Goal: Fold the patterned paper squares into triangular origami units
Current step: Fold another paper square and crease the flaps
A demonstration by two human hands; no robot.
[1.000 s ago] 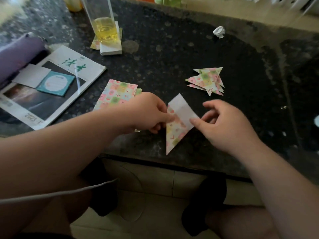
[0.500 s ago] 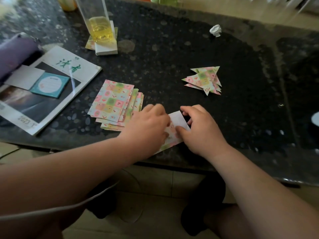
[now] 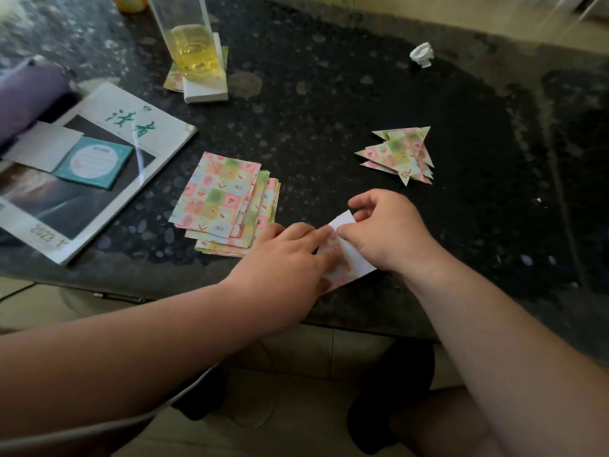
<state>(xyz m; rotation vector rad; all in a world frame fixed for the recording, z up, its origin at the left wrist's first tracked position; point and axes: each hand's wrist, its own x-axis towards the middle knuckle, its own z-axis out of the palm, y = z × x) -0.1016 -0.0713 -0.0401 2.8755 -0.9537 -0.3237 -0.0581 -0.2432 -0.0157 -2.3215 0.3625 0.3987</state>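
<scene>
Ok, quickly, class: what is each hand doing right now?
Left hand: open, fingers pressing the half-folded pastel patterned paper square down.
Right hand: pinching the same paper's white flap.

We see a half-folded sheet [image 3: 354, 260] lying flat near the front edge of the tabletop [image 3: 329, 110], white back up, a strip of pink-and-green check at its left, much of it covered. Just left, a fanned stack of patterned squares [image 3: 224, 199] lies face up. Well apart, back right, a loose pile of folded triangular units [image 3: 400, 153] lies flat
</scene>
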